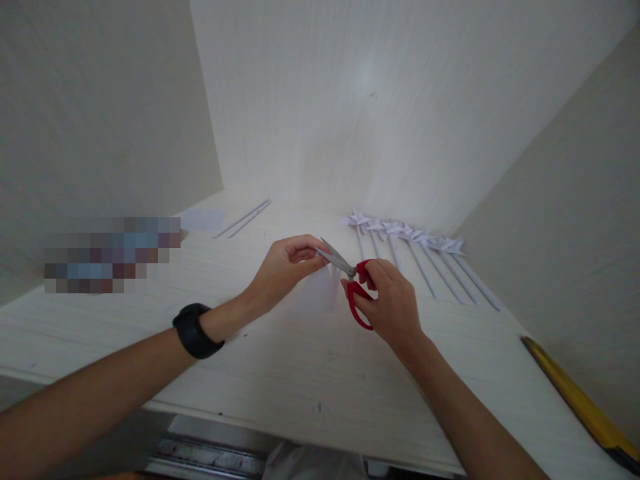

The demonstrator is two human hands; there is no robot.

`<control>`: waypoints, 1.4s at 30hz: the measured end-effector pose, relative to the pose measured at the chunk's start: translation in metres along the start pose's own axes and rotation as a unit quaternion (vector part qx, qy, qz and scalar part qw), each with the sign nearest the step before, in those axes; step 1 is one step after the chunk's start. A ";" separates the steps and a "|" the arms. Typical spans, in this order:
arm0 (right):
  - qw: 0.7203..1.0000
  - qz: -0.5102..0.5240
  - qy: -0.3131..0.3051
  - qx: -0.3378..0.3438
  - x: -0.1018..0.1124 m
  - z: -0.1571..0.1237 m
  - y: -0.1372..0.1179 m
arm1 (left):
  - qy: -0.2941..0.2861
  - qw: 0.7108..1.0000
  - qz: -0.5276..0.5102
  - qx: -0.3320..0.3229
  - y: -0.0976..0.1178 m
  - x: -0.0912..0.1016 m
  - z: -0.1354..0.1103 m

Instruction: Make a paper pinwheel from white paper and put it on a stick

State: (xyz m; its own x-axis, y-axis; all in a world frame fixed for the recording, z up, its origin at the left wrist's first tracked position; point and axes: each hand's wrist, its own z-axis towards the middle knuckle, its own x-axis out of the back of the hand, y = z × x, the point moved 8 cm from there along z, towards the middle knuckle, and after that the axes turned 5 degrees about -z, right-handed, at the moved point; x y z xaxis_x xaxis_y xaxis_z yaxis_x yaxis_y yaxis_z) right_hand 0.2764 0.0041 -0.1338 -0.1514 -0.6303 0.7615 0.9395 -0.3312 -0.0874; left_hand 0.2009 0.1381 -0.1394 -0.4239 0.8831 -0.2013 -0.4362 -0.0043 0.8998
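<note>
My right hand (387, 303) grips red-handled scissors (353, 283) with fingers through the loops; the steel blades point up and left. My left hand (285, 267) pinches a sheet of white paper (317, 293) that hangs down between the hands, with its top edge at the blades. A black band sits on my left wrist (195, 330). Both hands hover just above the white desk (280, 373).
A row of several white paper pinwheels on sticks (415, 250) lies to the right behind my hands. Two thin white sticks (243, 218) and a paper sheet (203, 219) lie at the back left. A yellow bar (575, 397) lies at the right edge. Walls enclose the desk.
</note>
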 end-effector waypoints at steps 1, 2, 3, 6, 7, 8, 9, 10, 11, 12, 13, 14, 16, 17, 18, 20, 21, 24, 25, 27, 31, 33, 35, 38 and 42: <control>1.000 0.003 -0.002 -0.001 0.000 0.000 0.000 | -0.003 1.000 0.001 -0.001 0.000 0.000 0.000; 1.000 0.004 -0.003 -0.001 0.000 0.000 0.000 | -0.005 1.000 0.004 -0.001 0.000 0.000 0.000; 1.000 0.005 -0.003 0.000 0.000 0.000 0.000 | -0.005 1.000 0.009 -0.001 0.000 0.000 0.001; 1.000 0.001 -0.001 0.003 0.000 0.000 0.000 | -0.001 1.000 0.023 -0.008 0.001 0.002 0.001; 1.000 0.000 0.000 0.004 0.000 0.000 0.000 | 0.001 1.000 0.026 -0.010 0.001 0.002 0.001; 1.000 -0.003 0.002 0.005 0.000 -0.001 0.000 | 0.002 1.000 0.027 -0.012 0.001 0.003 0.001; 1.000 -0.004 0.004 0.005 0.000 -0.001 0.000 | 0.003 1.000 0.028 -0.012 0.001 0.003 0.001; 1.000 -0.006 0.005 0.005 0.000 -0.001 0.001 | 0.004 1.000 0.029 -0.012 0.001 0.003 0.001; 1.000 -0.008 0.007 0.005 0.001 -0.001 0.001 | 0.006 0.999 0.029 -0.011 0.000 0.003 0.001; 1.000 -0.011 0.008 0.005 0.001 -0.001 0.001 | 0.008 1.000 0.029 -0.010 0.000 0.004 0.001; 1.000 -0.014 0.009 0.005 0.001 -0.001 0.001 | 0.009 1.000 0.027 -0.010 0.000 0.004 0.001; 1.000 -0.018 0.011 0.005 0.001 -0.001 0.001 | 0.011 1.000 0.025 -0.009 0.000 0.004 0.001; 1.000 -0.026 0.012 0.007 0.002 -0.001 0.001 | 0.015 1.000 0.022 -0.005 -0.001 0.005 0.000; 0.999 -0.030 0.012 0.008 0.002 -0.001 0.001 | 0.016 1.000 0.020 -0.003 -0.001 0.005 0.000; 0.999 -0.033 0.012 0.008 0.002 -0.001 0.001 | 0.016 1.000 0.017 -0.001 -0.002 0.004 0.000; 0.999 -0.039 0.012 0.007 0.003 -0.001 0.001 | 0.013 1.000 0.009 0.001 -0.002 0.004 0.000; 0.999 -0.042 0.011 0.007 0.003 0.000 0.000 | 0.012 1.000 0.005 0.002 -0.003 0.004 0.001; 0.999 -0.047 0.012 0.007 0.004 0.000 0.000 | 0.014 1.000 -0.003 0.007 -0.004 0.004 0.001; 0.999 -0.048 0.013 0.007 0.004 0.000 0.000 | 0.015 1.000 -0.005 0.010 -0.004 0.004 0.001; 0.998 -0.053 0.017 0.006 0.005 0.000 0.000 | 0.015 1.000 -0.006 0.014 -0.005 0.004 0.001; 0.998 -0.059 0.022 0.010 0.003 0.000 0.001 | 0.013 1.000 0.012 0.021 -0.006 0.004 0.000; 0.999 -0.046 0.028 0.003 0.003 0.001 0.003 | 0.015 0.999 0.033 0.021 -0.005 0.004 0.000; 0.999 -0.031 0.038 -0.013 0.005 0.002 0.007 | 0.020 0.998 0.054 0.019 -0.003 0.004 0.000; 0.998 -0.023 0.055 -0.036 0.009 0.003 0.011 | 0.020 0.997 0.066 0.019 -0.002 0.004 -0.001; 0.997 -0.013 0.064 -0.029 0.013 0.003 0.009 | 0.009 0.997 0.071 0.016 -0.004 0.003 -0.001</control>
State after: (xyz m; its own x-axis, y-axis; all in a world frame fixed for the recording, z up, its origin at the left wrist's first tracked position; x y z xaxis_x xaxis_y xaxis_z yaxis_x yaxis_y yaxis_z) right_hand 0.2836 -0.0045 -0.1226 -0.2177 -0.7041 0.6759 0.9158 -0.3869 -0.1081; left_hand 0.2002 0.1401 -0.1438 -0.4943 0.8658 -0.0779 -0.3451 -0.1132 0.9317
